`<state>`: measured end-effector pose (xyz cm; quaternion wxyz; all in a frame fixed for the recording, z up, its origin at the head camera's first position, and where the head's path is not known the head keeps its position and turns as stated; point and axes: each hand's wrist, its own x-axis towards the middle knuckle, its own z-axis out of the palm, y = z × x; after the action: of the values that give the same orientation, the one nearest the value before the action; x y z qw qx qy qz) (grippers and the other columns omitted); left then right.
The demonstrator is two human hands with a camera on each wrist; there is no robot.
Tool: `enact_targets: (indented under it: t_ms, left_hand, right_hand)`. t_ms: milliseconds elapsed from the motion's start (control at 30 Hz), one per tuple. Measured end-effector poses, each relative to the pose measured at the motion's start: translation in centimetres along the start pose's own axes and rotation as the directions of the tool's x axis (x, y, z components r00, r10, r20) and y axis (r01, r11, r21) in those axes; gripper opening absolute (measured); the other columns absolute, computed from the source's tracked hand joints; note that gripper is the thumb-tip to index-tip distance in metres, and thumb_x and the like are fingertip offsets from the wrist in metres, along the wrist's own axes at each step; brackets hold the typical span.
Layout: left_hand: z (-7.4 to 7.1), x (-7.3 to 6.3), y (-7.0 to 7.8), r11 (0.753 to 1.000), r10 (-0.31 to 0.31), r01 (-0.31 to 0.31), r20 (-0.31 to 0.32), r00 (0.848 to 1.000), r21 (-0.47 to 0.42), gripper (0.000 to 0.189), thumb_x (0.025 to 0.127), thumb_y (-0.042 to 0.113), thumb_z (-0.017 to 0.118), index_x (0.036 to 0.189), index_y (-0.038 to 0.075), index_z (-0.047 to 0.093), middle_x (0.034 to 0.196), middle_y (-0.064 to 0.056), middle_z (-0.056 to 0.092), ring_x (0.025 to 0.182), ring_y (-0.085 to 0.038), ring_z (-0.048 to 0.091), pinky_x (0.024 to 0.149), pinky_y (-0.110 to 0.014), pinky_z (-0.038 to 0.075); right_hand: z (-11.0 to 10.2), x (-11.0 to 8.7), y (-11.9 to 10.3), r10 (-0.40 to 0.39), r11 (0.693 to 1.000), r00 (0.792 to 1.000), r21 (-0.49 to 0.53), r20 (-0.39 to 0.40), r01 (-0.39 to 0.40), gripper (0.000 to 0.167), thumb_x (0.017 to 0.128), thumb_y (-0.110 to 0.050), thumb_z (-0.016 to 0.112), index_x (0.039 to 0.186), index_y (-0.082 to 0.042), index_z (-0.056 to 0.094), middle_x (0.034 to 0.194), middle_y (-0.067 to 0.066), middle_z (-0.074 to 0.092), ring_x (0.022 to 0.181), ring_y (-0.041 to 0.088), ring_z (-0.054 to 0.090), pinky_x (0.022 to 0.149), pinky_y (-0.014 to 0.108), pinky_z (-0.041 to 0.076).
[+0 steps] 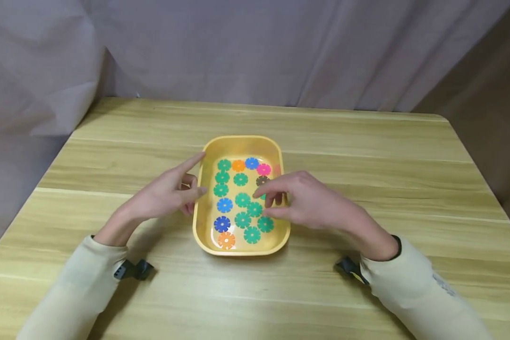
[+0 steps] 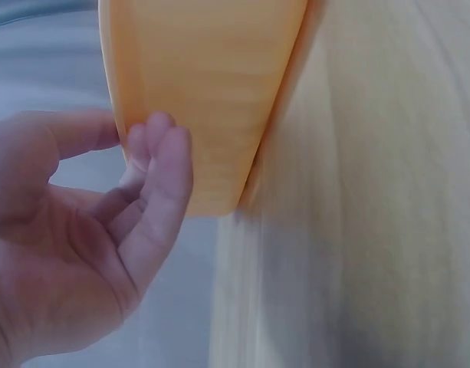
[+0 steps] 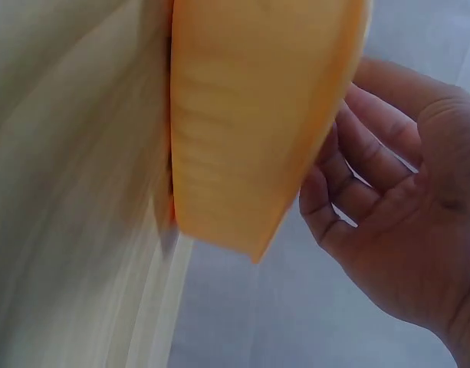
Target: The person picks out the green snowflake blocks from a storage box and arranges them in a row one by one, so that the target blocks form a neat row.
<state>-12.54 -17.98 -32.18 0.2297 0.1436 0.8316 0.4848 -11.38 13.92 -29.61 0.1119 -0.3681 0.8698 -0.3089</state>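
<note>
A yellow plastic tray (image 1: 242,251) with raised walls holds flat, notched flower-shaped discs. Several green discs (image 1: 252,234) lie beside blue (image 1: 225,205), orange (image 1: 226,241), pink (image 1: 264,169) and brown (image 1: 262,181) ones. At the tray's left wall, my left hand (image 1: 165,193) has its thumb at the rim and its index finger stretched along it; other fingers curl against the outside, as the left wrist view shows. Over the right rim reaches my right hand (image 1: 310,200), thumb and index fingertips apart above the green discs. Its fingers partly cover a green disc.
The tray stands on a wood-grain table (image 1: 386,156). Behind the table hangs a grey curtain (image 1: 238,52). Dark wrist cameras stick out at the left sleeve (image 1: 80,278) and the right sleeve (image 1: 412,283).
</note>
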Motion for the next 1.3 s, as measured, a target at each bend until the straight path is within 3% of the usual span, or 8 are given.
enact_targets:
  t_ms: [233,400,700,900,1067,1300]
  left_hand:
    - [0.0,-0.4,-0.3,0.998,0.015,-0.015,0.002,1.000,-0.056,0.083,0.105,0.010,0.062,0.171,0.015,0.010,0.084,-0.014,0.061,0.065,-0.026,0.065,0.063,-0.044,0.063]
    - [0.2,-0.7,-0.7,0.996,0.017,-0.018,-0.006,1.000,-0.085,0.080,0.106,0.010,0.062,0.171,0.014,0.015,0.082,-0.013,0.059,0.066,-0.023,0.065,0.064,-0.044,0.063]
    - [0.1,-0.7,-1.2,0.987,0.017,-0.014,0.018,1.000,-0.161,0.084,0.102,0.006,0.067,0.170,0.015,0.018,0.091,-0.012,0.058,0.071,-0.024,0.068,0.068,-0.044,0.065]
    - [-0.4,-0.6,-1.6,0.980,0.010,0.005,0.075,0.997,-0.200,0.089,0.100,0.008,0.072,0.170,0.022,0.019,0.101,-0.014,0.058,0.078,-0.024,0.069,0.074,-0.047,0.065]
    - [-0.9,-0.5,-2.2,0.981,0.002,0.025,0.141,0.990,-0.190,0.092,0.101,0.015,0.072,0.170,0.033,0.015,0.108,-0.019,0.061,0.093,-0.033,0.071,0.078,-0.050,0.065]
    - [-1.3,-0.3,-2.5,0.989,-0.043,0.067,0.182,0.982,-0.129,0.093,0.101,0.024,0.074,0.168,0.045,0.013,0.118,-0.020,0.067,0.089,-0.034,0.070,0.079,-0.051,0.065]
  right_hand:
    - [1.1,1.2,-1.2,-0.054,0.994,0.982,-0.080,0.179,0.069,0.021,0.093,-0.013,0.079,0.114,-0.014,0.080,0.087,-0.015,0.072,0.080,0.002,0.062,0.078,0.027,0.055]
    - [2.0,1.7,-1.4,-0.052,0.985,0.966,-0.148,0.255,0.092,0.019,0.093,-0.013,0.078,0.111,-0.017,0.080,0.081,-0.019,0.069,0.073,0.002,0.057,0.076,0.024,0.050]
    - [2.7,1.6,-1.2,-0.039,0.977,0.967,-0.195,0.252,0.091,0.018,0.089,-0.017,0.084,0.106,-0.022,0.080,0.082,-0.020,0.072,0.075,0.000,0.061,0.087,0.032,0.046]
    - [2.7,1.7,-1.4,0.036,0.968,0.961,-0.249,0.276,0.035,0.021,0.087,-0.016,0.084,0.106,-0.026,0.079,0.082,-0.020,0.070,0.084,0.005,0.063,0.096,0.041,0.040]
    - [2.7,1.7,-1.5,0.067,0.960,0.959,-0.278,0.274,0.012,0.020,0.086,-0.017,0.085,0.102,-0.027,0.079,0.075,-0.021,0.062,0.078,0.000,0.057,0.094,0.040,0.036]
    - [2.8,1.9,-1.8,0.108,0.955,0.954,-0.295,0.281,-0.021,0.020,0.085,-0.019,0.088,0.101,-0.026,0.078,0.071,-0.018,0.059,0.075,0.000,0.055,0.095,0.042,0.036]
